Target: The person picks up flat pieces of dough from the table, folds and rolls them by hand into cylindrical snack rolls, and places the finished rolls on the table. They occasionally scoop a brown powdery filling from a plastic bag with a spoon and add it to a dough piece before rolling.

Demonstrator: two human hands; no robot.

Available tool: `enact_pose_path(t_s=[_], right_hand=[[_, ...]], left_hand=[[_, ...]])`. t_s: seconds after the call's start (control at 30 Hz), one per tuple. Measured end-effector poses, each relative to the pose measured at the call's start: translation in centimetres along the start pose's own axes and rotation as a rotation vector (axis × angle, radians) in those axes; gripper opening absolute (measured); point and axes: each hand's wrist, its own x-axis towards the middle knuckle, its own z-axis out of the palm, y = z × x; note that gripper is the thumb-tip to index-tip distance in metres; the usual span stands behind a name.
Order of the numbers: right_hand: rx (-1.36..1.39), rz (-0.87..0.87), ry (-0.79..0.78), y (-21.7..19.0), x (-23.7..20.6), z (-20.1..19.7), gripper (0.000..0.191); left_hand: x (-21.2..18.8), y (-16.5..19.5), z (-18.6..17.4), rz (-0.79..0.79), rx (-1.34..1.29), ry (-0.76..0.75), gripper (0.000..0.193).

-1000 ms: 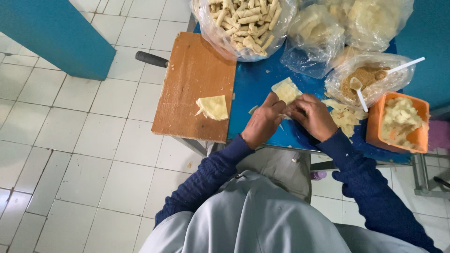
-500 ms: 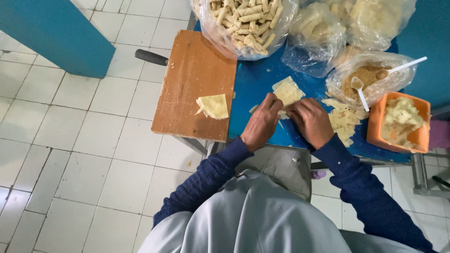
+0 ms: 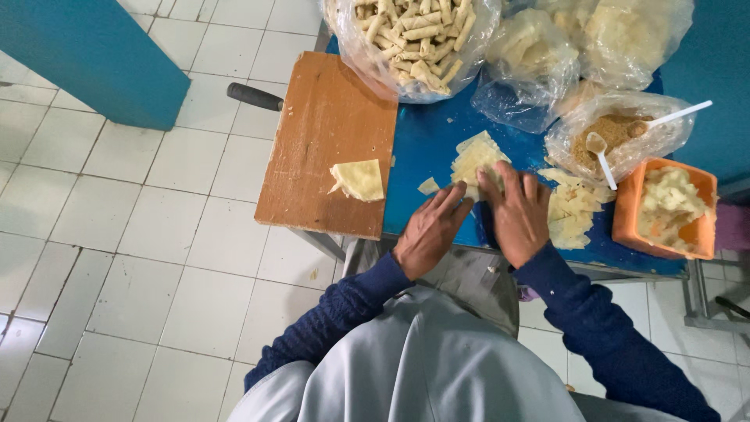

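At centre frame, both hands now lie flatter on the blue table [image 3: 426,148] than a second ago: the left hand [image 3: 428,232] and right hand [image 3: 517,212], fingers together, press the near edge of a pale wrapper sheet [image 3: 475,156]. Its lower part stays hidden beneath the fingertips. Centre-left, a folded wrapper [image 3: 359,180] rests unmoved on the wooden board [image 3: 324,141].

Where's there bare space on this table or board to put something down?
Most of the wooden board is bare above and below the folded wrapper. A blue strip of table lies free between the board and the wrapper sheet under both hands. The far edge is crowded with bags, and the right side with the wrapper stack and orange tub.
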Motion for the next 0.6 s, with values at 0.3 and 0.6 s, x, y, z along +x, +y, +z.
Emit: enact_pose_path(t_s=[0.3,0.6], right_hand=[[0.136,-0.049,-0.09,3.7,5.5,2.3,0.067],[0.605,0.042,-0.191,3.5,8.4,1.0,0.049]], left_hand=[[0.1,-0.3,-0.6,0.029,-0.051,-0.001,0.034],[0.2,-0.4,-0.6,0.051,0.008,0.019,0.043]])
